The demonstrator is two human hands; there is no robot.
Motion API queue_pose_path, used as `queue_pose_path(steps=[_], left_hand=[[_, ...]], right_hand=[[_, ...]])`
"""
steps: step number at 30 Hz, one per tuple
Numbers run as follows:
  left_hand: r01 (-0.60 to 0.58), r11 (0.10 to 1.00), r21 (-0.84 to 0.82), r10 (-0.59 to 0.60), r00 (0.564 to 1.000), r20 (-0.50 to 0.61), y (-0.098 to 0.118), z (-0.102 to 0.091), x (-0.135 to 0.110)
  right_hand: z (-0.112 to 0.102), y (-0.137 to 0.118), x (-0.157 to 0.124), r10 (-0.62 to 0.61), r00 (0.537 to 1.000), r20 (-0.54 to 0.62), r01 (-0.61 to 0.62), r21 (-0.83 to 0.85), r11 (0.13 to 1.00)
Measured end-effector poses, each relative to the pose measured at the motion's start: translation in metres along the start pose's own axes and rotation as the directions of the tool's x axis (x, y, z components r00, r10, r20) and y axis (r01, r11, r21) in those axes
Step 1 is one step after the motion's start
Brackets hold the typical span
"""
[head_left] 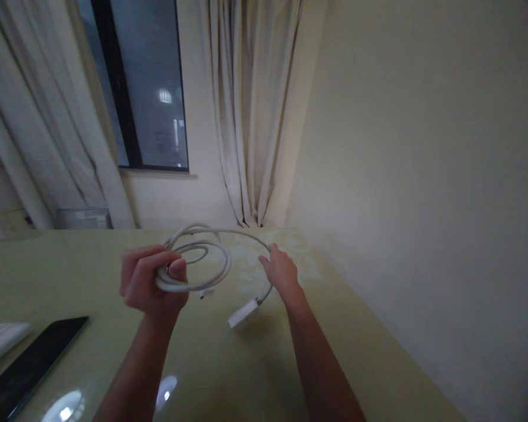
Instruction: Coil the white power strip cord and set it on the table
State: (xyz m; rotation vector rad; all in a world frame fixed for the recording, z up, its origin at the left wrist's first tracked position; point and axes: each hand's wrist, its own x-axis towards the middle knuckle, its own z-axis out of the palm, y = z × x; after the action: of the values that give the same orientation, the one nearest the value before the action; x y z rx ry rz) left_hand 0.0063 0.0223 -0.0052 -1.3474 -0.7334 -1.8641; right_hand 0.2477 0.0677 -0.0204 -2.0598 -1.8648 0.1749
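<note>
A white power strip cord (226, 266) is looped in several coils above the table. My left hand (155, 278) is closed around the gathered coils at their left side. From the top of the coils a length of cord runs right to my right hand (281, 271), whose thumb and fingers pinch it. Below that hand the cord ends in a white power strip block (243, 313), tilted and hanging near the tabletop. A small white plug (206, 292) shows under the coils, partly hidden by them.
On the table (264, 375), a black flat tablet-like panel (35, 360) and a white object (4, 340) lie at the left. A wall (422, 205) borders the right edge. Curtains (255, 117) and a window (152, 88) stand behind.
</note>
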Motion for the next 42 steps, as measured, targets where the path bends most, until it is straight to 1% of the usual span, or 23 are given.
queue_pose_path(steps=[3,5,6,7,8,10,11,12,13,14,16,18,21,24,26,28,29,31,33,36,39,40,42], left_hand=[[-0.017,0.998,-0.064,0.017,1.000,0.007,0.004,0.003,-0.001],[-0.028,0.995,-0.096,0.033,0.998,0.054,0.006,0.006,-0.003],[-0.029,0.994,-0.109,0.038,0.996,0.084,0.007,0.007,-0.005],[-0.027,0.991,-0.128,0.042,0.993,0.112,0.009,0.008,-0.007],[-0.025,0.988,-0.152,0.045,0.990,0.133,0.010,0.010,-0.008],[-0.008,0.977,-0.215,0.038,0.990,0.133,0.014,0.014,-0.012],[0.003,0.968,-0.251,0.028,0.992,0.120,0.017,0.016,-0.013],[0.015,0.959,-0.283,0.017,0.994,0.108,0.021,0.017,-0.014],[0.027,0.952,-0.304,0.005,0.995,0.104,0.024,0.018,-0.015],[0.040,0.948,-0.314,-0.006,0.994,0.109,0.027,0.019,-0.015],[0.060,0.948,-0.313,-0.015,0.989,0.145,0.033,0.019,-0.015],[0.083,0.953,-0.290,-0.026,0.981,0.192,0.037,0.020,-0.014],[0.132,0.961,-0.242,-0.064,0.961,0.271,0.041,0.020,-0.012],[0.239,0.947,-0.217,-0.172,0.942,0.289,0.043,0.021,-0.011],[0.343,0.920,-0.189,-0.268,0.903,0.335,0.042,0.020,-0.011],[0.435,0.892,-0.122,-0.351,0.836,0.421,0.040,0.018,-0.012],[0.473,0.877,-0.082,-0.387,0.798,0.461,0.038,0.017,-0.012],[0.541,0.840,-0.035,-0.452,0.735,0.505,0.034,0.016,-0.012],[0.600,0.800,-0.025,-0.504,0.692,0.516,0.031,0.017,-0.012],[0.667,0.744,-0.027,-0.561,0.647,0.517,0.029,0.019,-0.012],[0.698,0.716,0.013,-0.605,0.610,0.512,0.033,0.020,-0.008],[0.686,0.727,0.034,-0.601,0.610,0.516,0.035,0.020,-0.006],[0.629,0.775,0.058,-0.558,0.638,0.531,0.039,0.020,-0.002]], right_hand=[[-0.007,-0.001,-0.005,-0.081,0.997,-0.010,0.081,0.055,0.995],[-0.019,-0.004,-0.014,-0.203,0.979,-0.025,0.205,0.136,0.969],[-0.027,-0.007,-0.021,-0.289,0.956,-0.049,0.293,0.195,0.936],[-0.036,-0.010,-0.028,-0.383,0.919,-0.093,0.394,0.258,0.882],[-0.045,-0.014,-0.036,-0.470,0.868,-0.161,0.496,0.320,0.807],[-0.059,-0.023,-0.050,-0.574,0.752,-0.323,0.659,0.373,0.654],[-0.063,-0.028,-0.056,-0.596,0.706,-0.382,0.708,0.359,0.608],[-0.065,-0.032,-0.060,-0.612,0.672,-0.417,0.739,0.336,0.583],[-0.064,-0.036,-0.062,-0.622,0.656,-0.427,0.753,0.313,0.579],[-0.062,-0.038,-0.063,-0.626,0.656,-0.421,0.752,0.298,0.588],[-0.055,-0.041,-0.059,-0.614,0.678,-0.404,0.731,0.285,0.620],[-0.047,-0.040,-0.053,-0.578,0.691,-0.434,0.713,0.272,0.647],[-0.044,-0.036,-0.048,-0.519,0.663,-0.540,0.718,0.262,0.645],[-0.046,-0.035,-0.048,-0.446,0.640,-0.626,0.729,0.312,0.609],[-0.048,-0.037,-0.049,-0.391,0.633,-0.669,0.734,0.358,0.577],[-0.047,-0.040,-0.050,-0.344,0.638,-0.689,0.730,0.400,0.553],[-0.046,-0.041,-0.051,-0.323,0.648,-0.690,0.723,0.424,0.545],[-0.045,-0.043,-0.051,-0.292,0.671,-0.681,0.707,0.471,0.527],[-0.045,-0.045,-0.051,-0.270,0.690,-0.671,0.695,0.511,0.505],[-0.048,-0.044,-0.053,-0.268,0.691,-0.671,0.696,0.517,0.499],[-0.052,-0.042,-0.056,-0.325,0.672,-0.665,0.704,0.438,0.560],[-0.053,-0.042,-0.057,-0.364,0.668,-0.649,0.707,0.400,0.584],[-0.054,-0.041,-0.059,-0.444,0.666,-0.599,0.705,0.312,0.637]])
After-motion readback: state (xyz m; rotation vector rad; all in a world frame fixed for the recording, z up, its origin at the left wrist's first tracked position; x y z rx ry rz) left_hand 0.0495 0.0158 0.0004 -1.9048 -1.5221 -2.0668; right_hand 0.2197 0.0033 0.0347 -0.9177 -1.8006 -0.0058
